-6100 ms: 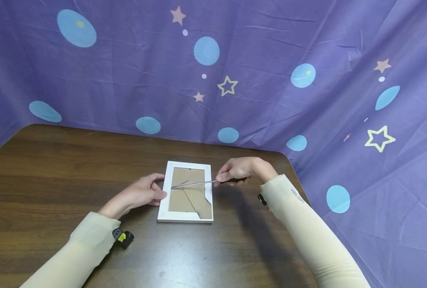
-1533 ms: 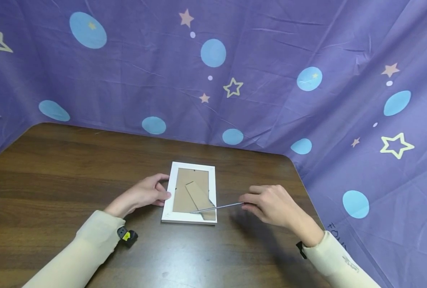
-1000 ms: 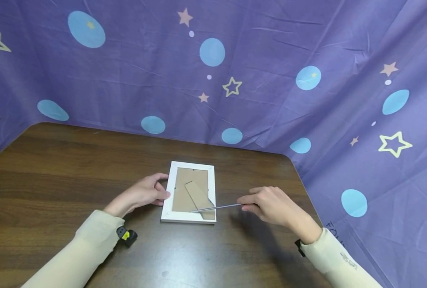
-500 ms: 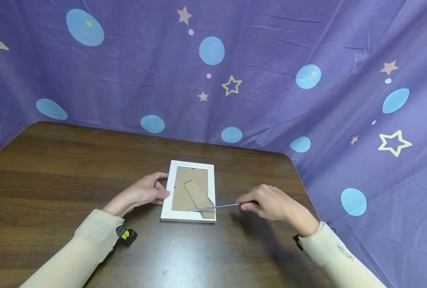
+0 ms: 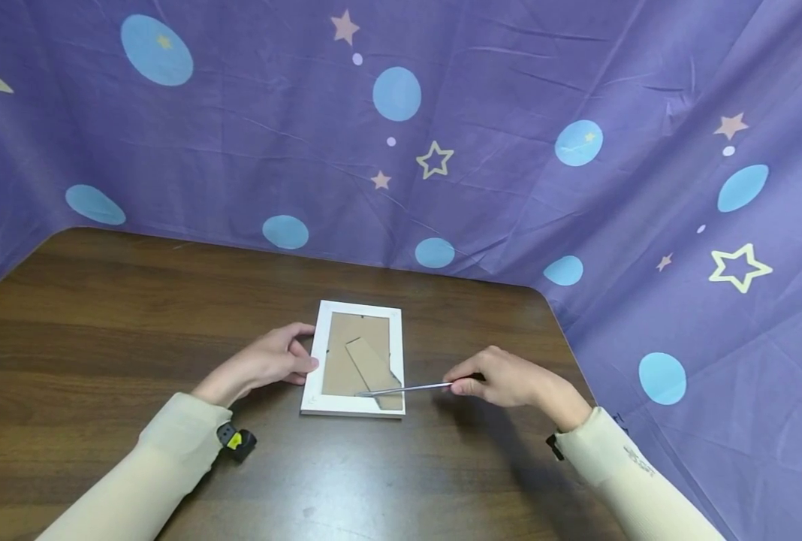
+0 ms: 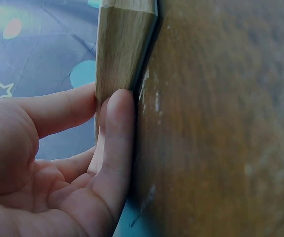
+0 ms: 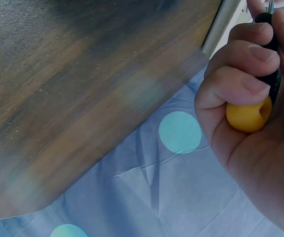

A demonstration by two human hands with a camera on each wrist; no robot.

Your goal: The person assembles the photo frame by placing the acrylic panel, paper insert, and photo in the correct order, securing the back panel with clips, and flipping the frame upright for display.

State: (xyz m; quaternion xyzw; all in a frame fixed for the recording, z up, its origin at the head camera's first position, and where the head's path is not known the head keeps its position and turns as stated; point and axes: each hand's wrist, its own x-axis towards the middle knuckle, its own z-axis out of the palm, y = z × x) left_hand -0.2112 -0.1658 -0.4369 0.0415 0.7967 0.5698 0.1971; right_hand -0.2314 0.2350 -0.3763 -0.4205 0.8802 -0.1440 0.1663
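A white picture frame [image 5: 315, 353] lies face down on the table, its brown backing board [image 5: 347, 327] and slanted easel leg [image 5: 370, 364] showing. My left hand [image 5: 266, 362] holds the frame's left side, thumb on the border; the left wrist view shows fingers [image 6: 117, 113] against its wood-coloured edge [image 6: 124, 44]. To the right of the frame, my right hand [image 5: 505, 378] grips a screwdriver [image 5: 421, 388]. Its metal shaft crosses the easel leg, with the tip at the backing's lower edge. In the right wrist view, fingers curl around the black handle with a yellow end [image 7: 248, 116].
The brown wooden table [image 5: 137, 300] reaches back to a purple curtain [image 5: 495, 188] with stars and blue dots, which also runs along the right side. A small black device [image 5: 239, 442] is strapped on the left wrist.
Since the oldest frame, the screwdriver tip has shifted from the backing's left edge to its lower edge. Over the last second the right hand has turned slightly, tip staying put; the left hand stays.
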